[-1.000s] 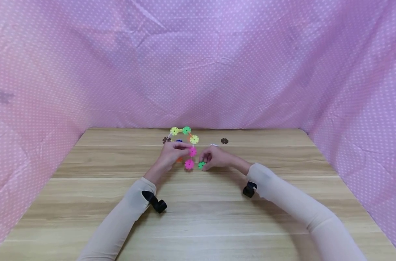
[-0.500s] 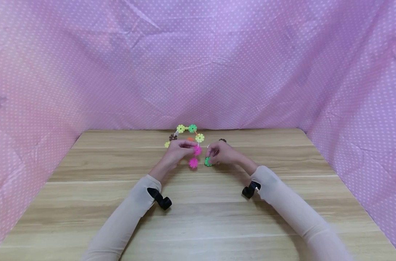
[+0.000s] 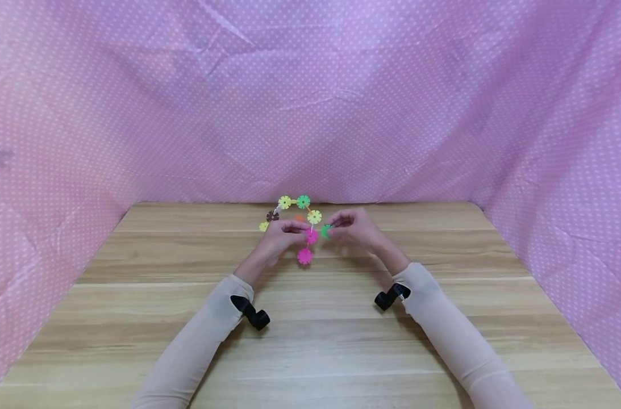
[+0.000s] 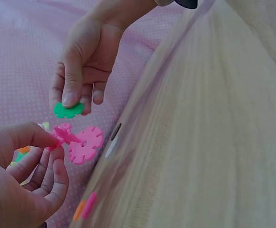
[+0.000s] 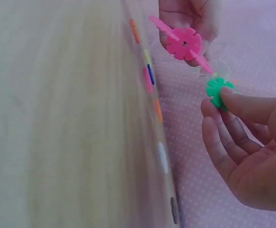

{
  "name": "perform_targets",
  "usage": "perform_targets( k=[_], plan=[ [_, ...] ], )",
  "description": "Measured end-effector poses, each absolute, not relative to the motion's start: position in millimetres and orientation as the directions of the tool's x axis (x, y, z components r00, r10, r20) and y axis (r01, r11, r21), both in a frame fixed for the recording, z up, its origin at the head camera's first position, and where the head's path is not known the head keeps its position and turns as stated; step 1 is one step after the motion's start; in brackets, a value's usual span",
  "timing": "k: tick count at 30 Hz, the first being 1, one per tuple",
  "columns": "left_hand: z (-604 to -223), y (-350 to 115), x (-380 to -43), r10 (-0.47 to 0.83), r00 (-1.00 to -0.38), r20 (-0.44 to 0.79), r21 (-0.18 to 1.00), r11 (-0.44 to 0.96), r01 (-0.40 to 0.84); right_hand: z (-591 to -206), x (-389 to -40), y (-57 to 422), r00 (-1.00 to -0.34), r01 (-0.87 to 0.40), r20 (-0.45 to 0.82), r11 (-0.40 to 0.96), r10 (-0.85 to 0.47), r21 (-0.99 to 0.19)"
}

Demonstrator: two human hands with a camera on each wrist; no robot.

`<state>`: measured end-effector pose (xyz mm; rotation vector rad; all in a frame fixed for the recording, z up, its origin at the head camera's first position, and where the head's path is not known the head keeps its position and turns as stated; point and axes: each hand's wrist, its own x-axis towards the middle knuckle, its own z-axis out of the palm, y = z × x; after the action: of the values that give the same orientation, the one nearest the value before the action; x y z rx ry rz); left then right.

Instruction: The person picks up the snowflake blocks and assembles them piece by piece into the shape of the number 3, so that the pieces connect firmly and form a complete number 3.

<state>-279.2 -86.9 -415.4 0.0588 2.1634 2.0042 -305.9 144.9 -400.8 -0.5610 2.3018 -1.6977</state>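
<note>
My left hand [image 3: 276, 241] pinches a pink snowflake disc in a linked string of plastic notched discs. From that grip the string curves up and back through a yellow disc [image 3: 314, 216], a green one [image 3: 303, 201], another yellow one [image 3: 284, 202] and a brown one [image 3: 272, 216], with clear and orange links between. Below the fingers hangs another pink disc [image 4: 86, 145]. Between thumb and fingers, my right hand [image 3: 358, 227] holds a loose green disc [image 5: 219, 92] by its edge, raised close to the right of the string. The left fingers partly hide the gripped pink disc.
Loose discs lie flat on the wooden table [image 3: 310, 341] behind the hands; the right wrist view shows orange [image 5: 134, 31], blue [image 5: 151, 74], white [image 5: 162, 158] and brown [image 5: 173, 210] ones. Polka-dot cloth [image 3: 310, 113] walls the back and sides. Black camera mounts sit on both wrists.
My right hand has lifted the green disc off the table and up beside the string. The left hand and its string shifted slightly right in the view, then stayed nearly still.
</note>
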Motion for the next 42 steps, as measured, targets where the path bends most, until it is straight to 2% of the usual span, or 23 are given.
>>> perform_targets(
  k=[10,28,42],
  plan=[
    [-415,-86,-275,0.189,-0.974,-0.121,0.987,0.124,-0.098,-404,-304,142,-0.91,-0.214,0.107,0.233,-0.4,-0.949],
    [-417,-84,-275,0.305,-0.951,-0.051,0.993,0.116,-0.016,-403,-299,137,-0.869,-0.315,0.215,0.164,-0.445,-0.935],
    [-410,-88,-273,0.297,-0.951,-0.079,0.996,0.053,-0.066,-397,-293,139,-0.823,-0.434,0.297,0.197,-0.484,-0.879]
  ],
)
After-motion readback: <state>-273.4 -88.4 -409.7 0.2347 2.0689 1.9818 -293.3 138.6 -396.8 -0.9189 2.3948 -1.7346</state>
